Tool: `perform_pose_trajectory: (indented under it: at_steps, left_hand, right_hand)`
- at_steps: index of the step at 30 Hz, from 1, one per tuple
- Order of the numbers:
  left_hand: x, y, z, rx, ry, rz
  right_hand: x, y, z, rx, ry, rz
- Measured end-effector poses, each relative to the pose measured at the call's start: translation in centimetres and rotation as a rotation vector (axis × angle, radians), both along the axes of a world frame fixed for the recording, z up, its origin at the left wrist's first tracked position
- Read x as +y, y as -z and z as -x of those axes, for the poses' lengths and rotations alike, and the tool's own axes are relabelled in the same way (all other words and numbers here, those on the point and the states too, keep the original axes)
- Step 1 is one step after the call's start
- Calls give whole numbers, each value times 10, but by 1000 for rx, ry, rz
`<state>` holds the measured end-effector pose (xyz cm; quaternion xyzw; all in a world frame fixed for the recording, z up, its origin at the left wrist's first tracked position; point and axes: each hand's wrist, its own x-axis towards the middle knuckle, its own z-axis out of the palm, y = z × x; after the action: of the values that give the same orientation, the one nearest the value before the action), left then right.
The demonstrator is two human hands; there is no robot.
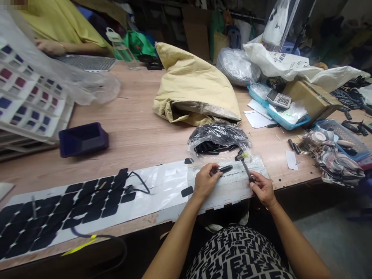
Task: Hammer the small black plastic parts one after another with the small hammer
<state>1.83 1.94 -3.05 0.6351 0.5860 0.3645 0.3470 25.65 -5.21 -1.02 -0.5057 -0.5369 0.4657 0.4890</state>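
My left hand (207, 179) is closed, thumb and fingers pinching a slim black cylindrical piece (226, 169) that points right, just above the board. My right hand (263, 188) is closed on the handle of a small hammer (245, 167), whose head points away from me, with a yellow-green patch beside it. Both hands are over a pale, worn board (232, 190) at the table's front edge. Right beyond them lies a clear plastic bag (217, 141) full of black pieces.
A sheet with black panels (95, 201) and a cable stretches left. Behind are a purple bin (83, 139), a yellow sack (197, 85) and a white crate (35, 89). Blue baskets (290, 122), a calculator (279, 99) and a cloth bundle (331, 159) are right. A person in yellow (66, 27) sits opposite.
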Motion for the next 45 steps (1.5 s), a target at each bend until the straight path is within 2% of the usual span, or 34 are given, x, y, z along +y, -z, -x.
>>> perform_pose_trajectory:
  at_steps: [4, 8, 16, 22, 28, 34, 41, 45]
  left_hand:
    - [7, -3, -4, 125, 67, -38]
    - [10, -10, -8, 200, 71, -16]
    - [14, -8, -10, 186, 42, 17]
    - [12, -2, -8, 159, 65, -23]
    - [12, 4, -9, 171, 55, -50]
    - [12, 2, -9, 201, 68, -65]
    - [11, 0, -10, 225, 61, -66]
    - [9, 1, -10, 236, 66, -85]
  right_hand:
    - [0, 0, 1, -40, 5, -2]
    - [-3, 2, 2, -94, 6, 6]
    - [-13, -7, 22, -187, -85, 45]
    - [-11, -8, 28, -216, -55, 50]
    - [-12, -14, 30, -258, -47, -23]
    - [-9, -15, 40, -388, -57, -140]
    - [-8, -20, 37, -396, -27, -128]
    - [-10, -18, 34, -403, -13, -144]
